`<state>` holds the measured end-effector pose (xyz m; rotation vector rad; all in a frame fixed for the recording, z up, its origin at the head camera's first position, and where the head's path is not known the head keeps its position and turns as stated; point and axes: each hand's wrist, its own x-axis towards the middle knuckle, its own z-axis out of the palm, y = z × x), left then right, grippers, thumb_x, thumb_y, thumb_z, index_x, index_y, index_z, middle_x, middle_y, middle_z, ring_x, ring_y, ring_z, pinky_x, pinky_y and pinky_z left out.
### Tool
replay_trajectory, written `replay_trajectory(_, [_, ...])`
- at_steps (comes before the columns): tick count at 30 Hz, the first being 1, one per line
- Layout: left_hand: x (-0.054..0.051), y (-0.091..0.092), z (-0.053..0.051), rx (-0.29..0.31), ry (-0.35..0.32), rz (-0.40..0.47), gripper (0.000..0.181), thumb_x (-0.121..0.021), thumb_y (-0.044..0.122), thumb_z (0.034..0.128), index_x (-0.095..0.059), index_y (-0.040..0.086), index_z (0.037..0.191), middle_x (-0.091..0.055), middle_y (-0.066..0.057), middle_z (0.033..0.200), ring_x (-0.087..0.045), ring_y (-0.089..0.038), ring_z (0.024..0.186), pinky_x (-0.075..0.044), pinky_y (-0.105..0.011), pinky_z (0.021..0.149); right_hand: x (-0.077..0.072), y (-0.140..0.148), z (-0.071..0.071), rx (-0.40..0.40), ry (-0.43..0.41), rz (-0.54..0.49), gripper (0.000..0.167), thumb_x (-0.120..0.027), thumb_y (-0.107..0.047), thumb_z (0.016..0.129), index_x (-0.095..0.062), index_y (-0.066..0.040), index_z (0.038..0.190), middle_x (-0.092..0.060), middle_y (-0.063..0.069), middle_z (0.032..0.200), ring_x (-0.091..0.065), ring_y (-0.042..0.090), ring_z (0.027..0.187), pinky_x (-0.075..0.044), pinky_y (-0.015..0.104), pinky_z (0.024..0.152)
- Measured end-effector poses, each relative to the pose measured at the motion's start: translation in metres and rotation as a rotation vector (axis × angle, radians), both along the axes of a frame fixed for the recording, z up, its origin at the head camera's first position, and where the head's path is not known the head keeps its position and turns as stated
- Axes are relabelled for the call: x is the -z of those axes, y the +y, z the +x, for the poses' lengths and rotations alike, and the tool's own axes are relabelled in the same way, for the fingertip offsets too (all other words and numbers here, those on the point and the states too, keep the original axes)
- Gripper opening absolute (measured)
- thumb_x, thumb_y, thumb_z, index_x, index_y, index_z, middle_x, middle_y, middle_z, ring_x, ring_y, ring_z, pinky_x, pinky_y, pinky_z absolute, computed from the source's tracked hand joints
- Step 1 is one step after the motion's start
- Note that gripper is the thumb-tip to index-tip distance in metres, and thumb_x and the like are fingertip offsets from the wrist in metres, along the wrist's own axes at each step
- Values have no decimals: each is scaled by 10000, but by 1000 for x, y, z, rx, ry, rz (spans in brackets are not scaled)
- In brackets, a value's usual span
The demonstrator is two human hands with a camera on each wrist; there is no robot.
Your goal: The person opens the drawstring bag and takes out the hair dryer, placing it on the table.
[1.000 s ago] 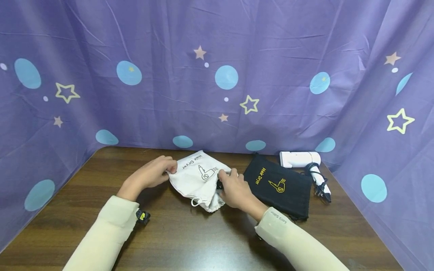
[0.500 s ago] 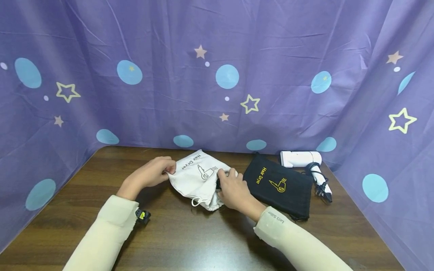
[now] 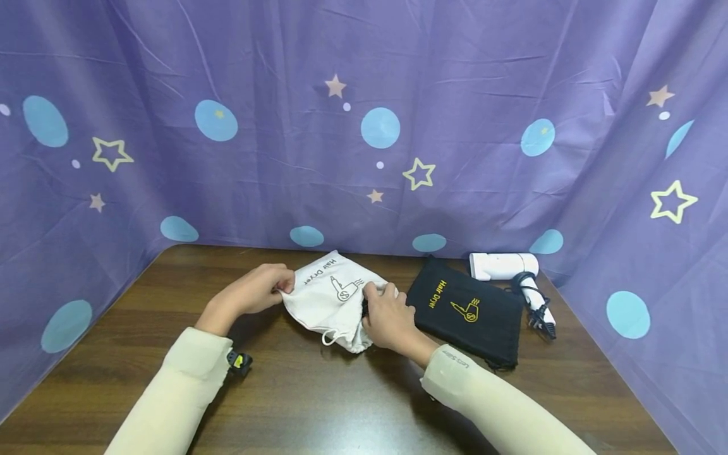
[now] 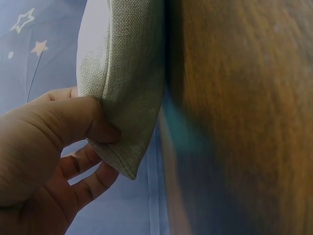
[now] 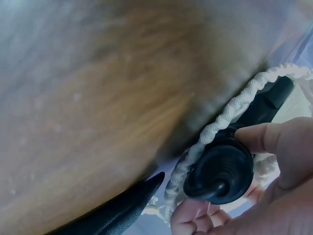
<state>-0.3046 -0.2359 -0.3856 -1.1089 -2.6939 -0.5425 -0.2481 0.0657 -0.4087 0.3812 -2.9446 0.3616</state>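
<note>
A white drawstring bag (image 3: 318, 303) printed "Hair Dryer" lies on the wooden table, bulging over its contents. My left hand (image 3: 258, 291) pinches its left corner between thumb and fingers; the left wrist view shows the woven cloth (image 4: 129, 73) at that corner. At the bag's mouth, my right hand (image 3: 392, 319) grips the end of a black hair dryer (image 5: 220, 169). The right wrist view shows this round end with its cord, framed by the bag's gathered white rim (image 5: 222, 122). The rest of the dryer is hidden inside the cloth.
A black drawstring bag (image 3: 466, 313), also printed "Hair Dryer", lies flat just right of my right hand. Behind it at the right is a white hair dryer (image 3: 503, 267) with its black cord (image 3: 537, 309) wrapped around the handle. A purple curtain (image 3: 273, 158) surrounds the table.
My right hand has shifted slightly left, and the bag's mouth has moved a little with it. My left hand keeps its pinch on the corner, almost still.
</note>
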Motion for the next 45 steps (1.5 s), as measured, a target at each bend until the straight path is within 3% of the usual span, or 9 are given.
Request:
replay_trajectory(11, [0, -4, -2, -11, 12, 3, 328, -659, -122, 718, -531, 178, 759, -451, 39, 748, -434, -104, 715, -378, -290, 647, -1, -4, -4, -18, -36, -30, 366, -732, -261, 895, -458, -167, 1120, -504, 214, 1244, -520, 451, 1047, -470, 580, 738])
replay_trajectory(17, [0, -6, -2, -39, 39, 25, 319, -687, -118, 706, -556, 169, 755, -461, 48, 744, -449, -114, 701, -386, -295, 634, -4, 3, -4, -71, 50, -33, 312, -694, -234, 897, -469, -171, 1104, -525, 159, 1125, -519, 408, 959, -456, 511, 671])
replay_trajectory(29, [-2, -17, -4, -124, 91, 41, 325, -696, -127, 683, -564, 159, 762, -498, 33, 754, -484, -143, 705, -414, -336, 644, -9, 23, -3, -161, 101, -37, 305, -658, -184, 881, -521, -150, 1152, -535, 97, 1032, -514, 360, 848, -452, 472, 618])
replay_trajectory(33, [-4, -11, -3, -68, 52, 24, 349, -696, -123, 666, -567, 160, 826, -520, 41, 810, -502, -153, 792, -432, -355, 717, -10, 25, -4, -179, 126, -25, 315, -661, -189, 897, -517, -149, 1175, -538, 104, 1032, -523, 362, 844, -456, 465, 611])
replay_trajectory(38, [-5, -1, -1, 48, 3, 23, 313, -670, -103, 741, -570, 178, 833, -502, 45, 813, -488, -141, 805, -407, -324, 732, -11, 27, -5, -188, 159, 3, 329, -667, -205, 921, -515, -139, 1205, -546, 110, 1019, -547, 362, 832, -474, 455, 594])
replay_trajectory(45, [-3, -5, -1, 66, 17, 48, 303, -668, -111, 767, -570, 176, 784, -490, 42, 769, -479, -117, 726, -399, -273, 659, -15, 32, -9, -218, 209, 17, 304, -654, -191, 918, -507, -137, 1179, -541, 99, 993, -550, 354, 814, -477, 455, 588])
